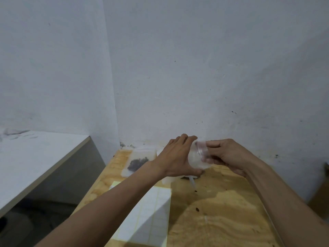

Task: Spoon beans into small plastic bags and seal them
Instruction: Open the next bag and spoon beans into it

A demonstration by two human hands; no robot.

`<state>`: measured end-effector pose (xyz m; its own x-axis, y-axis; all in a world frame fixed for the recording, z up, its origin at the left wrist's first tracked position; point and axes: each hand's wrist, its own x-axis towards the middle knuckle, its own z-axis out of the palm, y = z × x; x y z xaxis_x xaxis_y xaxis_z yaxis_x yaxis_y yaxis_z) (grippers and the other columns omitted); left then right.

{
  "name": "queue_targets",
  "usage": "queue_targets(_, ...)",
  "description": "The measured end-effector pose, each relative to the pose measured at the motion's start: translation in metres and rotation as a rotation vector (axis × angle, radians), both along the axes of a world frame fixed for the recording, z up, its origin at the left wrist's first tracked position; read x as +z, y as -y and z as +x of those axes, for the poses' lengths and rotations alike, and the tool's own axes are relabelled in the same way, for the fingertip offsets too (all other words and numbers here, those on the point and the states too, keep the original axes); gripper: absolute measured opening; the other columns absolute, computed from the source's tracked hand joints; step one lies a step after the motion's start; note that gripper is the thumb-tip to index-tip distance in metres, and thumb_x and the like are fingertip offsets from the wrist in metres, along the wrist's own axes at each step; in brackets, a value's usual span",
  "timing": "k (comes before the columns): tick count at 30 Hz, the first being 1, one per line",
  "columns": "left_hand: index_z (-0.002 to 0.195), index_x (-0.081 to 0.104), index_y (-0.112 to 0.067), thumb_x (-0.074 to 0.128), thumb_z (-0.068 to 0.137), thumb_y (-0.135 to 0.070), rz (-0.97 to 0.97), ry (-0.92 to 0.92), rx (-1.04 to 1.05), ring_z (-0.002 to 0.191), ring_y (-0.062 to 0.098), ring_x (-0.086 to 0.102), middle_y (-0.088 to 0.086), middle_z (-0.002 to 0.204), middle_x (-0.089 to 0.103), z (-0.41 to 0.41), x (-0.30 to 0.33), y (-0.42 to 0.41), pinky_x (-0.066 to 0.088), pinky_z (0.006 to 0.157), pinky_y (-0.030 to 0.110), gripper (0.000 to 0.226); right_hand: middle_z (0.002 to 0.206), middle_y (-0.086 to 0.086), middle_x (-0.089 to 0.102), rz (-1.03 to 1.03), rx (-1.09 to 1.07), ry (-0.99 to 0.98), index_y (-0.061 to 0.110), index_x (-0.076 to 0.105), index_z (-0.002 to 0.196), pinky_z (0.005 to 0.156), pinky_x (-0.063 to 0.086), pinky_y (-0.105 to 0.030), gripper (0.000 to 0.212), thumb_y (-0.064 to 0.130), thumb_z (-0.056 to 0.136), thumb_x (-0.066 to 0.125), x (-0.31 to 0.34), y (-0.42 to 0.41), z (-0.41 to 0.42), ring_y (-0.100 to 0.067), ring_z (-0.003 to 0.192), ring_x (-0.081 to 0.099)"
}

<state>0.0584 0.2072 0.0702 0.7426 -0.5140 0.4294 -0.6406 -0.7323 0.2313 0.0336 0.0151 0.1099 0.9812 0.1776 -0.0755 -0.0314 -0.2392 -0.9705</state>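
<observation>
Both hands hold one small clear plastic bag [196, 155] up above the far end of the wooden table [222, 211]. My left hand [178, 155] grips its left side, fingers over the top and thumb below. My right hand [224, 154] pinches the bag's right top edge between thumb and fingers. What the bag holds is blurred. A filled bag of dark beans [138, 162] lies flat at the table's far left. A white spoon handle [192, 183] sticks out under my left hand; its bowl is hidden.
A sheet of white labels [147, 216] lies on the table's left half under my left forearm. A few loose beans [197, 209] dot the wood. A white shelf [35, 157] stands to the left, walls close behind, and a brown box [320, 198] at the right edge.
</observation>
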Motion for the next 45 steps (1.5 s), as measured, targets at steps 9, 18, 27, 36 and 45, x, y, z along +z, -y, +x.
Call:
queue_targets(9,0.143,0.049,-0.011,0.082,0.077,-0.052,-0.034,-0.020,-0.044,0.109,0.018,0.055,0.001,0.128,0.058,0.001,0.013,0.000,0.045,0.095,0.031,0.085,0.094,-0.031,0.068,-0.208,0.018,0.162,-0.008,0.071,0.087,0.083,0.060,-0.044,0.069,0.058,0.069,0.083,-0.004,-0.008,0.008,-0.032,0.079,0.070)
queue_targets(18,0.149,0.041,-0.011,0.081,0.080,-0.049,-0.040,-0.211,0.024,0.124,0.019,0.053,0.002,0.142,0.054,0.009,0.001,-0.009,0.042,0.095,0.025,0.088,0.080,-0.004,0.077,-0.240,-0.108,0.196,0.017,0.081,0.084,0.081,0.063,-0.037,0.012,0.025,0.088,0.074,-0.014,-0.019,0.015,-0.020,0.078,0.076)
queue_targets(27,0.107,0.059,-0.019,0.082,0.076,-0.054,-0.271,-0.418,0.292,0.085,0.011,0.056,-0.007,0.096,0.060,0.030,-0.006,-0.052,0.038,0.064,0.024,0.052,0.127,0.015,0.048,-0.999,0.270,0.265,0.053,0.054,0.135,0.090,0.052,-0.033,0.066,0.027,0.080,0.079,-0.074,-0.001,0.009,-0.011,0.111,0.055)
queue_targets(36,0.110,0.063,-0.019,0.084,0.066,-0.060,-0.220,-0.813,0.328,0.099,0.017,0.061,-0.001,0.109,0.065,0.038,-0.028,-0.043,0.045,0.077,0.030,0.064,0.103,0.007,0.067,-0.872,-0.185,0.569,0.027,0.072,0.112,0.073,0.048,-0.030,0.030,0.039,0.104,0.046,-0.083,-0.005,0.022,-0.014,0.090,0.063)
queue_targets(45,0.116,0.069,-0.009,0.085,0.058,-0.064,-0.420,-1.027,0.287,0.107,0.020,0.063,0.004,0.117,0.067,0.041,-0.028,-0.019,0.045,0.076,0.026,0.082,0.066,-0.016,0.068,-0.634,-0.462,0.296,-0.003,0.068,0.079,0.058,0.053,-0.038,0.042,0.026,0.100,0.045,-0.099,0.013,0.039,-0.029,0.059,0.063)
